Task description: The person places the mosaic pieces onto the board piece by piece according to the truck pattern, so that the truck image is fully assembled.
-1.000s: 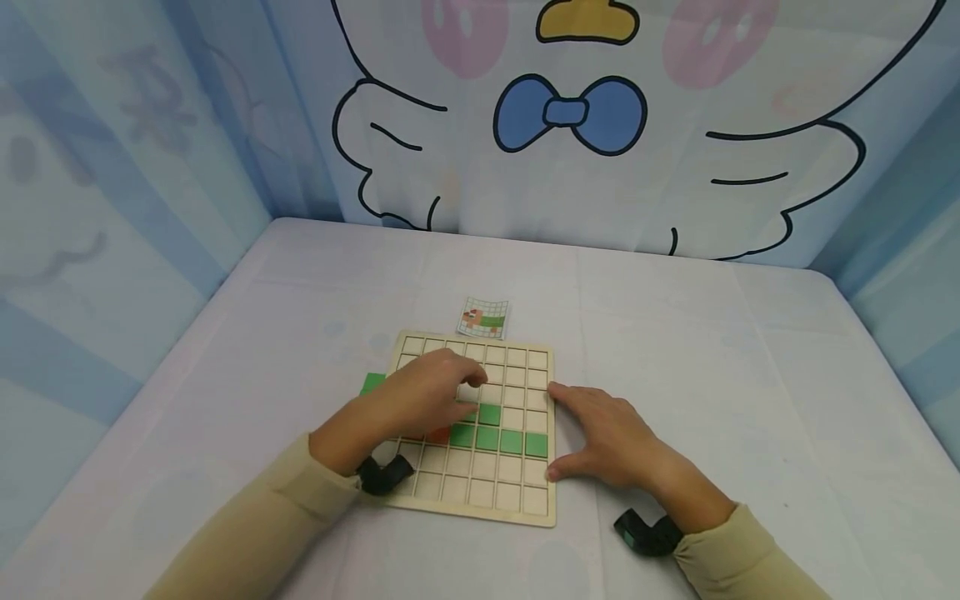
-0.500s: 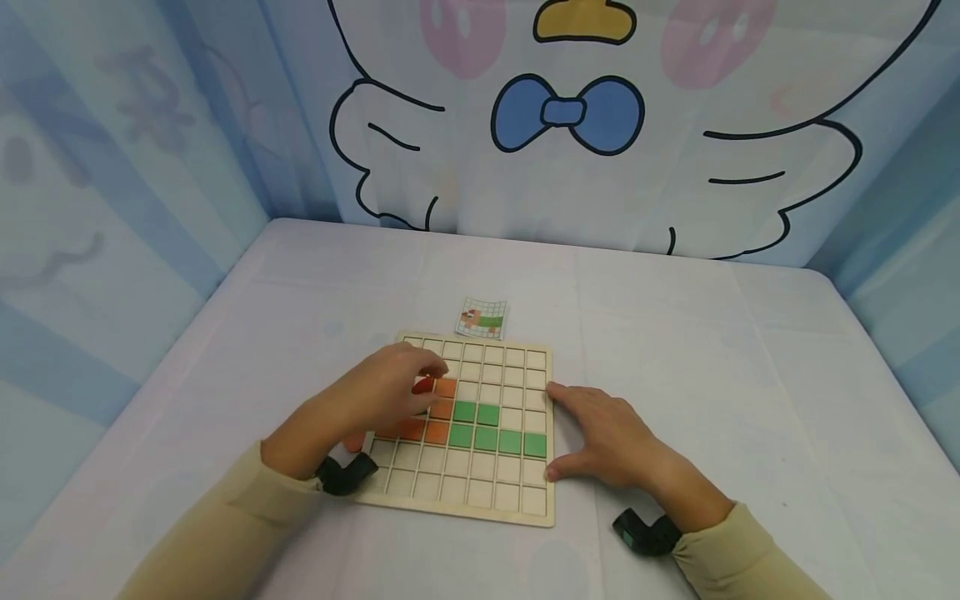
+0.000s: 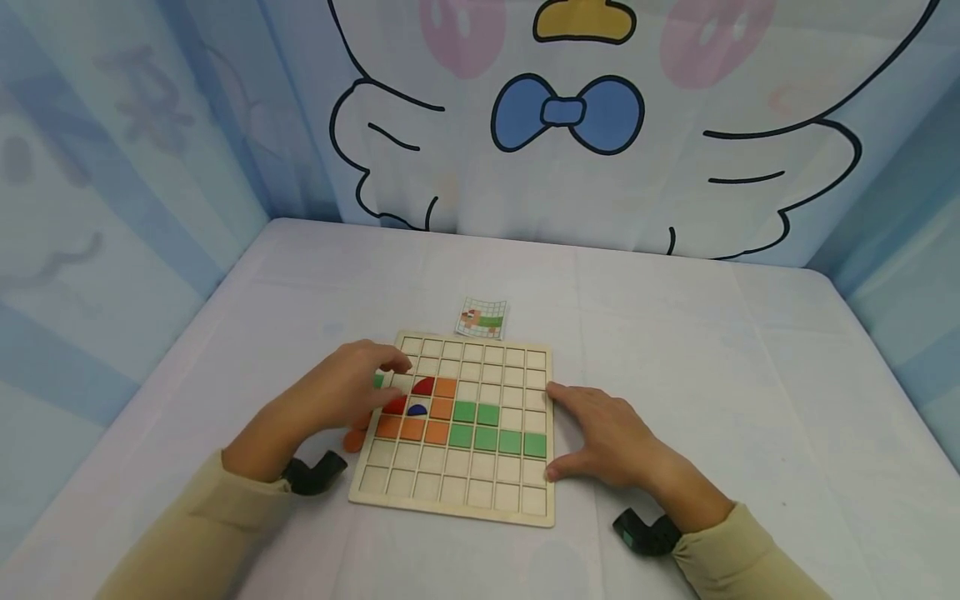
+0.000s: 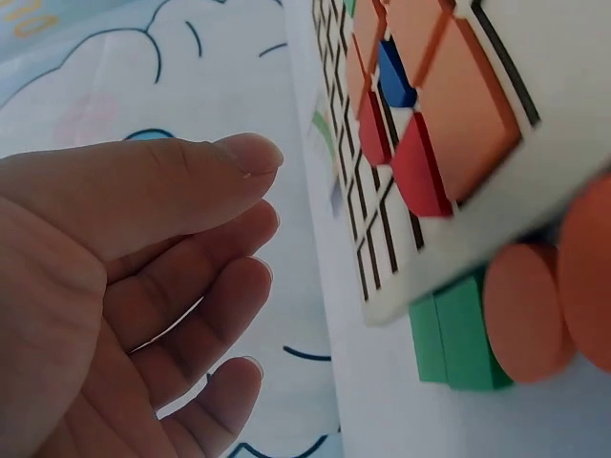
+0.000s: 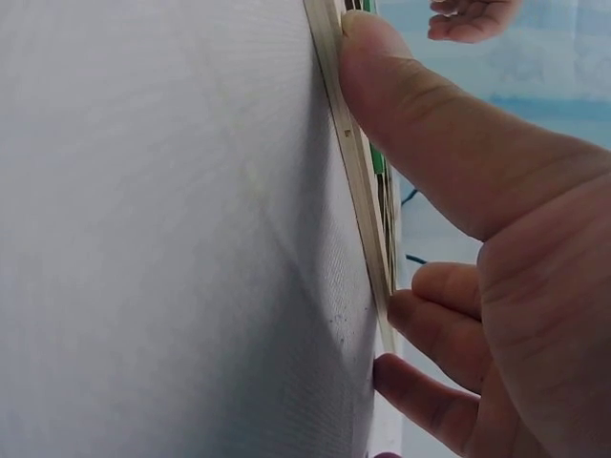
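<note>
A wooden grid board [image 3: 453, 497] lies on the table. Green squares [image 3: 486, 437], orange squares [image 3: 437, 432], two red curved-edged pieces [image 3: 424, 386] and a blue half-round piece [image 3: 417, 410] fill some of its cells. My left hand [image 3: 341, 387] hovers at the board's left edge, thumb and fingers apart; the left wrist view shows nothing held between them. Along the right edge, my right hand [image 3: 615, 437] rests its thumb [image 5: 377, 57] and fingertips against the board's side, fingers spread. Loose orange round pieces [image 4: 525, 310] and green blocks [image 4: 463, 334] lie beside the board's left edge, partly hidden by my left hand in the head view.
A small picture card [image 3: 482, 318] with a gridded pattern lies just beyond the board's far edge. The white-covered table [image 3: 675, 333] meets a printed curtain [image 3: 570, 192] at the back. Each wrist wears a black camera [image 3: 647, 533].
My left hand has moved left, from over the board's middle to its left edge, uncovering the red, blue and orange pieces. My right hand has stayed at the right edge.
</note>
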`<state>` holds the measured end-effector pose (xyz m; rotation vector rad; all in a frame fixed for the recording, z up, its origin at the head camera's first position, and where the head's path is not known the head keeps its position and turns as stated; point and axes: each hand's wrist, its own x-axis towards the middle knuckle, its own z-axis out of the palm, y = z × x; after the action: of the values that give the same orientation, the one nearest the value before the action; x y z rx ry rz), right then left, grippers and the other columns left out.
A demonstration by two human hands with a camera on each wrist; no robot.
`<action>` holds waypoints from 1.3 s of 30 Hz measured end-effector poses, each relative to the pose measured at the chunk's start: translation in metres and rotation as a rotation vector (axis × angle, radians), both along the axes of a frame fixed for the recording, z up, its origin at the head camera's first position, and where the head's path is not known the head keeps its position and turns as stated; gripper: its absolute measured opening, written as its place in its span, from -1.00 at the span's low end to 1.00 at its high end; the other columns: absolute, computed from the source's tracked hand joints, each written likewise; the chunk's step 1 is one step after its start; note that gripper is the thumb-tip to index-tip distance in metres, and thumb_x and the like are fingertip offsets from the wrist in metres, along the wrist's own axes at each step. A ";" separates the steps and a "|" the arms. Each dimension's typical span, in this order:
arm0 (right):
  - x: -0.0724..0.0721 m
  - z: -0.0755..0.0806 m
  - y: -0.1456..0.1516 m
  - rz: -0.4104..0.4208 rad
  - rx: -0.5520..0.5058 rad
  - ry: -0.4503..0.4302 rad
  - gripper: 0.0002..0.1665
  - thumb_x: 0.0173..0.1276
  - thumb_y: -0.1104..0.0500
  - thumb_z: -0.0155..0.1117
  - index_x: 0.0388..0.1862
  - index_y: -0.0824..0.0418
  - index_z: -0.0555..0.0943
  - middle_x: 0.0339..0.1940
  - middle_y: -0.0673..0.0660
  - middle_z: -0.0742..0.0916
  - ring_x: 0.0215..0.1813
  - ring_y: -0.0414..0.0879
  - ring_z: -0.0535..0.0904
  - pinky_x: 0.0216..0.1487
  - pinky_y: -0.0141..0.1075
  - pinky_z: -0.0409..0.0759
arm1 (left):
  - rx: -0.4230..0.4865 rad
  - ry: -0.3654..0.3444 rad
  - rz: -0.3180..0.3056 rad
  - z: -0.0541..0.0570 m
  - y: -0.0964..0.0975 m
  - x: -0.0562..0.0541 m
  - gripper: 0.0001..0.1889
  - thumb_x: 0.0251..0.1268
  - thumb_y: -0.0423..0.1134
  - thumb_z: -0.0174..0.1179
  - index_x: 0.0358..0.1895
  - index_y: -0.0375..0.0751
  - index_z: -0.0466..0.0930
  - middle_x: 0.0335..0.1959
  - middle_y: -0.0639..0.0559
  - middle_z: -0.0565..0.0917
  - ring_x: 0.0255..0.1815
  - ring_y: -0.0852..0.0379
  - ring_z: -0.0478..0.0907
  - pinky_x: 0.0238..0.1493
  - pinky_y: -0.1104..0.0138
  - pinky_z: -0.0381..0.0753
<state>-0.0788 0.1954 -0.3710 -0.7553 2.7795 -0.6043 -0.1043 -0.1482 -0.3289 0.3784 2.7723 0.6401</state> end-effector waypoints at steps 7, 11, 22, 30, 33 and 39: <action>0.000 -0.001 0.000 0.004 -0.003 0.003 0.24 -0.05 -0.27 0.61 0.48 0.31 0.33 0.38 0.28 0.52 0.38 0.27 0.38 0.22 0.26 0.36 | -0.016 -0.006 0.024 -0.004 -0.015 0.001 -0.68 0.27 -0.30 0.38 0.09 -0.20 0.66 -0.01 -0.07 0.66 0.07 -0.08 0.53 0.14 0.02 0.56; 0.000 -0.002 0.000 0.009 -0.007 0.006 0.23 -0.05 -0.27 0.61 0.48 0.31 0.33 0.37 0.29 0.52 0.38 0.26 0.39 0.22 0.25 0.36 | -0.018 -0.021 0.034 -0.007 -0.024 0.001 -0.70 0.26 -0.33 0.37 0.06 -0.21 0.66 -0.01 -0.10 0.65 0.06 -0.10 0.52 0.11 0.01 0.57; 0.001 -0.001 0.000 0.007 0.001 0.008 0.23 -0.06 -0.26 0.62 0.48 0.31 0.33 0.37 0.28 0.52 0.37 0.26 0.39 0.20 0.25 0.37 | -0.044 -0.028 0.035 -0.017 -0.039 0.000 -0.77 0.25 -0.35 0.35 -0.03 -0.22 0.70 -0.07 -0.08 0.67 0.01 -0.10 0.53 0.09 0.00 0.56; 0.001 0.000 -0.001 -0.002 0.006 -0.001 0.24 -0.06 -0.27 0.61 0.48 0.31 0.33 0.38 0.28 0.52 0.38 0.27 0.39 0.21 0.26 0.36 | -0.040 -0.013 0.017 -0.020 -0.044 0.003 -0.81 0.23 -0.39 0.35 -0.09 -0.24 0.69 -0.13 -0.05 0.68 0.01 -0.11 0.55 0.10 -0.03 0.54; 0.001 0.000 -0.001 -0.005 0.005 -0.003 0.23 -0.06 -0.27 0.61 0.48 0.31 0.33 0.38 0.28 0.52 0.38 0.27 0.39 0.21 0.26 0.36 | -0.042 -0.005 0.017 -0.021 -0.044 0.003 -0.82 0.22 -0.39 0.36 -0.11 -0.23 0.69 -0.15 -0.03 0.68 -0.01 -0.10 0.56 0.10 -0.02 0.55; 0.000 0.000 0.000 0.000 0.007 0.004 0.24 -0.05 -0.28 0.60 0.48 0.30 0.33 0.38 0.28 0.52 0.38 0.26 0.39 0.21 0.26 0.36 | -0.054 0.004 0.011 -0.022 -0.046 0.003 -0.83 0.21 -0.39 0.38 -0.13 -0.22 0.69 -0.17 -0.01 0.69 -0.02 -0.10 0.56 0.08 -0.02 0.55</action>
<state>-0.0786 0.1952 -0.3713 -0.7559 2.7836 -0.5939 -0.1014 -0.1941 -0.3506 0.3540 2.7912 0.5666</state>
